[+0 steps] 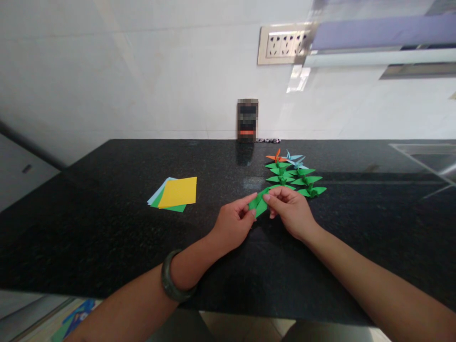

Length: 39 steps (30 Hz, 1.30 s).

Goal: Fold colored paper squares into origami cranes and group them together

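Between my two hands is a piece of folded green paper (pixel 259 204), held just above the dark countertop. My left hand (pixel 235 221) pinches its left edge, thumb at the front. The fingers of my right hand (pixel 290 211) are closed on its upper right corner, with the thumb pressed on top. Right behind my right hand stand rows of folded paper cranes (pixel 308 180), mostly green. An orange crane (pixel 277 156) and light blue ones (pixel 298 164) are at the far end. My right hand partly hides the nearest green crane.
To the left lies a small stack of square paper, with a yellow sheet (pixel 178 192) on top of green and light blue ones. A phone-like object (pixel 247 119), blurred, leans against the wall. Sockets (pixel 285 44) are on the wall; a sink edge (pixel 420 164) is at right.
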Each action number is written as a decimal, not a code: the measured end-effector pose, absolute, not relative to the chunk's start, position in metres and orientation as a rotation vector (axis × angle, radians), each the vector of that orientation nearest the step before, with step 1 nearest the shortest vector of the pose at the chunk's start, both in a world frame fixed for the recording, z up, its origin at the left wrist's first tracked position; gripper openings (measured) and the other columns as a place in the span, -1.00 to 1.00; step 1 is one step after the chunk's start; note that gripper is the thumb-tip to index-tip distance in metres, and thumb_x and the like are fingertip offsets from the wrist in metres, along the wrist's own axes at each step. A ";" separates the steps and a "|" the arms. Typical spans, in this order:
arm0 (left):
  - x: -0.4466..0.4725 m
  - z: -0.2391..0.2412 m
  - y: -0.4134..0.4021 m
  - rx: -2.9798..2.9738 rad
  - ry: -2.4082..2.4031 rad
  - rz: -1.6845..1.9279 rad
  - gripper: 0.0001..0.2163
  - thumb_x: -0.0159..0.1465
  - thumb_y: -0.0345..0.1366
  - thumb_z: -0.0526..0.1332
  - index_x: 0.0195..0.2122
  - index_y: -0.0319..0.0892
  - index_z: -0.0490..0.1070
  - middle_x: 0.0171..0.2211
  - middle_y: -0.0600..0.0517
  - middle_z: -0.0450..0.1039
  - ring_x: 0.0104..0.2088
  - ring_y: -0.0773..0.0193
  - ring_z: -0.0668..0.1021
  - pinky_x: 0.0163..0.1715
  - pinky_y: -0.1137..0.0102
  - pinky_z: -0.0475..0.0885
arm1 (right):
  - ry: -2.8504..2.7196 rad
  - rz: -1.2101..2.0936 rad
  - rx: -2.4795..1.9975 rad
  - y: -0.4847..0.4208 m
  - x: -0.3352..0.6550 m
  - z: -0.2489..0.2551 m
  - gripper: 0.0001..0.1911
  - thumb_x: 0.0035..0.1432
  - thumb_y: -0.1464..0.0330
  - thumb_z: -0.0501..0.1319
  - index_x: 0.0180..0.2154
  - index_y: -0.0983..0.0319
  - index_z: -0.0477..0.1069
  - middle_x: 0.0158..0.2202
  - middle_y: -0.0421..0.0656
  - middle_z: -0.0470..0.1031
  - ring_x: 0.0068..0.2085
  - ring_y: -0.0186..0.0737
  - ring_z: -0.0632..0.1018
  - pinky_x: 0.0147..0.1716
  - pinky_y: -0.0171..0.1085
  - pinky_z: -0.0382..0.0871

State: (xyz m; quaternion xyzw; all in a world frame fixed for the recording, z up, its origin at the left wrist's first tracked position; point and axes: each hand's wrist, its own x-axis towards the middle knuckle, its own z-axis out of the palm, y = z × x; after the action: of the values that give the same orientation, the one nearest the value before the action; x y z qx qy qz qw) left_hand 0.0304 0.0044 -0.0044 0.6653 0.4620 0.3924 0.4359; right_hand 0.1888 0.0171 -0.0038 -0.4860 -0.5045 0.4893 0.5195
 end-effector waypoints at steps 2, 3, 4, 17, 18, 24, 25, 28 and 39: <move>0.029 -0.004 0.004 1.717 1.161 0.961 -0.58 0.12 -0.36 0.11 0.05 -0.21 0.32 -0.60 0.15 0.29 -0.61 0.45 0.31 -0.57 0.52 0.24 | -1.204 1.165 -1.178 0.017 0.189 -0.002 -0.69 -0.15 0.19 0.33 -0.50 0.28 0.34 -0.71 -0.32 0.30 -0.70 -0.46 0.30 -0.70 -0.42 0.19; 0.028 -0.005 0.004 1.745 1.165 0.953 -0.58 0.12 -0.37 0.10 0.05 -0.21 0.32 -0.60 0.15 0.30 -0.60 0.45 0.30 -0.57 0.52 0.23 | -1.201 1.161 -1.182 0.017 0.189 -0.001 -0.69 -0.15 0.19 0.33 -0.50 0.28 0.34 -0.70 -0.32 0.30 -0.70 -0.46 0.30 -0.70 -0.42 0.19; 0.028 -0.005 0.004 1.768 1.168 0.944 -0.58 0.13 -0.36 0.10 0.05 -0.21 0.32 -0.59 0.14 0.30 -0.59 0.45 0.29 -0.56 0.52 0.22 | -1.201 1.159 -1.184 0.017 0.189 -0.001 -0.69 -0.15 0.19 0.33 -0.51 0.28 0.34 -0.70 -0.32 0.30 -0.70 -0.46 0.30 -0.69 -0.41 0.19; 0.027 -0.005 0.003 1.942 1.200 0.940 -0.61 0.15 -0.39 0.08 0.02 -0.17 0.35 -0.37 0.02 0.50 -0.47 0.37 0.42 -0.42 0.47 0.34 | -1.253 1.060 -1.143 0.020 0.194 -0.008 -0.74 0.04 0.20 0.21 -0.51 0.27 0.32 -0.69 -0.31 0.29 -0.68 -0.45 0.31 -0.64 -0.41 0.21; 0.027 -0.005 0.003 1.956 1.204 0.940 -0.61 0.15 -0.39 0.08 0.03 -0.17 0.35 -0.37 0.02 0.50 -0.46 0.36 0.43 -0.41 0.46 0.35 | -1.250 1.068 -1.134 0.020 0.194 -0.007 -0.72 0.06 0.19 0.19 -0.52 0.27 0.31 -0.69 -0.31 0.28 -0.68 -0.45 0.32 -0.64 -0.41 0.22; 0.030 -0.004 0.002 1.968 1.250 0.941 -0.59 0.14 -0.38 0.09 0.06 -0.18 0.31 -0.47 0.07 0.46 -0.51 0.39 0.41 -0.44 0.48 0.34 | -1.290 1.170 -1.199 0.015 0.186 0.000 -0.69 -0.08 0.17 0.27 -0.41 0.29 0.37 -0.64 -0.29 0.36 -0.68 -0.44 0.35 -0.68 -0.41 0.23; 0.030 -0.003 0.002 1.959 1.259 0.944 -0.58 0.14 -0.37 0.09 0.07 -0.18 0.29 -0.50 0.09 0.44 -0.53 0.40 0.40 -0.45 0.49 0.33 | -1.300 1.184 -1.226 0.014 0.184 0.002 -0.67 -0.14 0.19 0.31 -0.39 0.29 0.37 -0.63 -0.29 0.38 -0.68 -0.45 0.34 -0.70 -0.42 0.21; 0.032 0.000 -0.001 1.937 1.255 0.952 -0.55 0.15 -0.36 0.09 0.11 -0.18 0.21 -0.56 0.14 0.38 -0.56 0.42 0.39 -0.47 0.50 0.31 | -1.310 1.215 -1.266 0.011 0.181 0.003 -0.69 -0.20 0.24 0.33 -0.42 0.28 0.36 -0.63 -0.29 0.39 -0.71 -0.47 0.30 -0.74 -0.43 0.15; 0.031 0.000 -0.002 1.912 1.234 0.974 -0.54 0.14 -0.38 0.10 0.11 -0.15 0.18 -0.58 0.17 0.34 -0.57 0.44 0.38 -0.49 0.52 0.28 | -1.188 1.253 -1.222 0.011 0.177 0.001 -0.83 -0.10 0.29 0.24 -0.49 0.29 0.37 -0.72 -0.35 0.26 -0.74 -0.50 0.21 -0.75 -0.44 0.03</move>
State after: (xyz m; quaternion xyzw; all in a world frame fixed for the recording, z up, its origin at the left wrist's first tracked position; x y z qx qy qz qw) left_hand 0.0315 -0.0018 0.0004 0.7299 0.4710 0.3718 0.3273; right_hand 0.1775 0.0113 0.0006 -0.5033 -0.4894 0.5160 0.4908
